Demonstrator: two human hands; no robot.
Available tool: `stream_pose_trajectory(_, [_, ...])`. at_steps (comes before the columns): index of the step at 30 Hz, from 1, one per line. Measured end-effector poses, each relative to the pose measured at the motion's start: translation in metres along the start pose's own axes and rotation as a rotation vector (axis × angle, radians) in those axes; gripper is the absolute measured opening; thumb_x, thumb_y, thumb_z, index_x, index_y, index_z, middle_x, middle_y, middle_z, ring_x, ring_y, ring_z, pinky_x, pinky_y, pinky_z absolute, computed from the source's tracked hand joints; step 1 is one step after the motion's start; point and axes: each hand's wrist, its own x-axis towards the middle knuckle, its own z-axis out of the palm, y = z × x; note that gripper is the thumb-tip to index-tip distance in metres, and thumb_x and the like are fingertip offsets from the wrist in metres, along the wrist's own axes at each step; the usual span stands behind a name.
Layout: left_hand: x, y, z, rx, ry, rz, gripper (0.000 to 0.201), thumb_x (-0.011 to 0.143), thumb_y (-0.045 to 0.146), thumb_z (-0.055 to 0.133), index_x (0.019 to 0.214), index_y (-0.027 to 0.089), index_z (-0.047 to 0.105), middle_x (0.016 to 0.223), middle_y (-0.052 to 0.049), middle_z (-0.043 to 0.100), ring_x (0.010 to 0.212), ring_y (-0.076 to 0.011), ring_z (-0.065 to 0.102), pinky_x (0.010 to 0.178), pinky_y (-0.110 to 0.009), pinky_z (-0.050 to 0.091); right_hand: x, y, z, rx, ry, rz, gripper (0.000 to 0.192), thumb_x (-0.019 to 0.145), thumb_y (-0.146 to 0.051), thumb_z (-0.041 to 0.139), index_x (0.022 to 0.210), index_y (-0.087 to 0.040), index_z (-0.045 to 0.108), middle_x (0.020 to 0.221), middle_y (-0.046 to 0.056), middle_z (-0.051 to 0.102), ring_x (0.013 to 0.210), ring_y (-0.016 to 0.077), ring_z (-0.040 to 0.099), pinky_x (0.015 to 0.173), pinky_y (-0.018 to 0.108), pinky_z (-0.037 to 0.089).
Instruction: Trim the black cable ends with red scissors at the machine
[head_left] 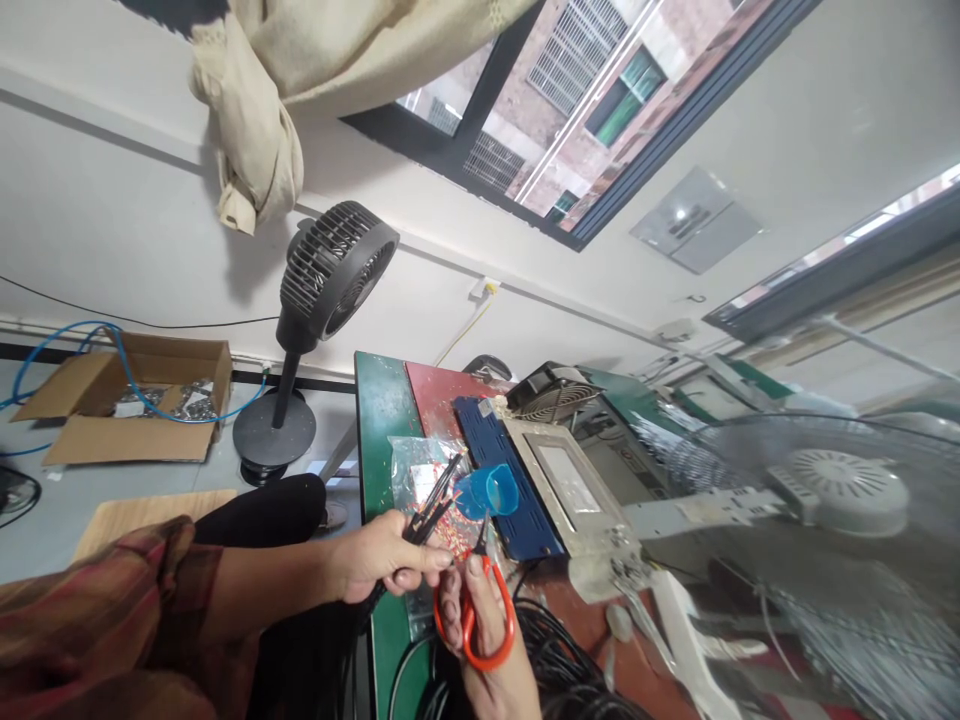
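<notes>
Three containers stand out: a blue cup [474,492] lying tilted on the work surface, its contents hidden; a clear plastic bag [403,462] with small red and pale bits [450,532] scattered over and beside it; and, on the floor, an open cardboard box [133,440] holding clear packets. Black cables [426,522] sit as a loose bundle just beside the cup — slim, dark strands fanning at the upper end, some tips coppery or reddish. The left hand [384,556] is closed around them; the right hand [489,612] has its fingers through the orange handles of scissors [508,625], blades pointing up toward the cup. Along the left, the green table [377,395] ends in a straight edge — beyond it, floor space toward the fan [330,270]. Rightward, a grey-framed device [562,475] and coiled cable [555,640] crowd the surface.
</notes>
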Motion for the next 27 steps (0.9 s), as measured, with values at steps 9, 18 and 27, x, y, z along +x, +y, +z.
stream_pose_trajectory(9, [-0.0002, -0.0014, 0.0004, -0.03, 0.06, -0.003, 0.038, 0.061, 0.043, 0.07, 0.063, 0.012, 0.05, 0.053, 0.005, 0.045, 0.039, 0.0, 0.028, 0.039, -0.018, 0.012, 0.0027, -0.0005, 0.0001, -0.241, 0.017, -0.095, 0.044, 0.074, -0.052, 0.061, 0.05, -0.016, 0.051, 0.038, -0.002, 0.046, 0.035, 0.0078, 0.039, 0.039, 0.02, 0.026])
stream_pose_trajectory(18, [0.0006, -0.001, 0.0019, -0.092, 0.053, -0.031, 0.041, 0.058, 0.044, 0.073, 0.067, 0.012, 0.049, 0.059, 0.004, 0.048, 0.04, 0.0012, 0.029, 0.04, -0.018, 0.011, 0.0005, -0.0041, -0.0015, -0.449, 0.054, -0.209, 0.045, 0.072, -0.055, 0.06, 0.053, -0.016, 0.053, 0.042, 0.0, 0.05, 0.039, 0.0094, 0.043, 0.042, 0.021, 0.031])
stream_pose_trajectory(27, [0.0021, -0.0048, -0.0018, -0.11, 0.046, -0.024, 0.037, 0.061, 0.04, 0.071, 0.07, 0.012, 0.049, 0.062, 0.003, 0.051, 0.039, 0.0013, 0.03, 0.039, -0.017, 0.011, 0.0011, -0.0016, -0.0047, -0.395, 0.033, -0.198, 0.041, 0.074, -0.051, 0.061, 0.054, -0.016, 0.054, 0.044, -0.001, 0.049, 0.039, 0.0088, 0.042, 0.042, 0.022, 0.029])
